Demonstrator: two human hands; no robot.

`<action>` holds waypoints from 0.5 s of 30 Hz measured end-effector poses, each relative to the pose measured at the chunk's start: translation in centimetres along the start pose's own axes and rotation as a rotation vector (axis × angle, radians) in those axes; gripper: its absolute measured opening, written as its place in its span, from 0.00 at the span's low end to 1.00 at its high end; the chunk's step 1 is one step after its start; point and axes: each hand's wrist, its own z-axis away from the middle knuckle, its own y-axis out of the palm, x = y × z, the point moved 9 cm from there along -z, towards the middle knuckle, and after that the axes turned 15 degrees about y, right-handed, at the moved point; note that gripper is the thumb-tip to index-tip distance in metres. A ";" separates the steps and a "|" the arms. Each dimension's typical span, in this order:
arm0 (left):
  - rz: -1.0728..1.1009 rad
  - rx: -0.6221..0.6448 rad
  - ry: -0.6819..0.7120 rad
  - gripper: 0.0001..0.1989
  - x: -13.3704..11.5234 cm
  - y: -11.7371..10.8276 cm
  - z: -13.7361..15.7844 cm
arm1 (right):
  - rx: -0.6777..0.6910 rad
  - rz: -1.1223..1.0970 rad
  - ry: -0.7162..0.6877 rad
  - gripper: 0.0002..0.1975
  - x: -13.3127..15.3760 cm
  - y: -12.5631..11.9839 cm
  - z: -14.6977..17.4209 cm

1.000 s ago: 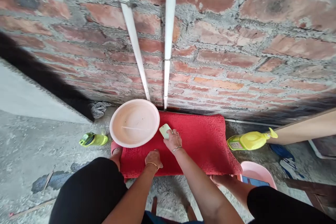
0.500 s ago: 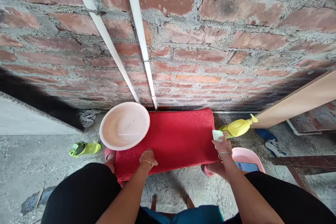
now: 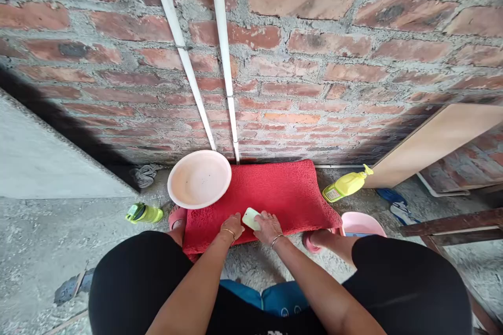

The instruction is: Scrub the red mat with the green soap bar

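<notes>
Centrally, right hand [image 3: 268,227] holding pale block [image 3: 250,218], red cloth [image 3: 271,188], bottle label [image 3: 332,193] (illegible)

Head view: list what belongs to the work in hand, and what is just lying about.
Likely in use:
- red mat, under the left hand
- pale green object, held in the right hand
- pale basin, resting on the mat

Seemingly lying about:
- green bottle
- yellow pump bottle, perhaps kept nearby for use
- grey cloth
- pink tub
</notes>
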 end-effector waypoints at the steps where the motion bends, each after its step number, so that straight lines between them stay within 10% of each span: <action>1: -0.020 0.000 0.038 0.23 -0.6 -0.4 0.3 | 0.010 0.051 -0.030 0.22 0.4 0.0 0.2; 4: -0.095 -0.016 0.117 0.22 -1.8 -1.9 1.1 | -0.007 0.096 0.096 0.22 -3.4 -1.6 0.1; 11: -0.114 -0.018 -0.001 0.16 1.9 -2.8 2.3 | -0.077 -0.225 0.875 0.23 -23.6 -5.5 3.9; 15: -0.093 -0.005 -0.109 0.14 5.5 -2.1 2.7 | -0.121 -0.286 0.866 0.25 -23.8 -4.6 3.2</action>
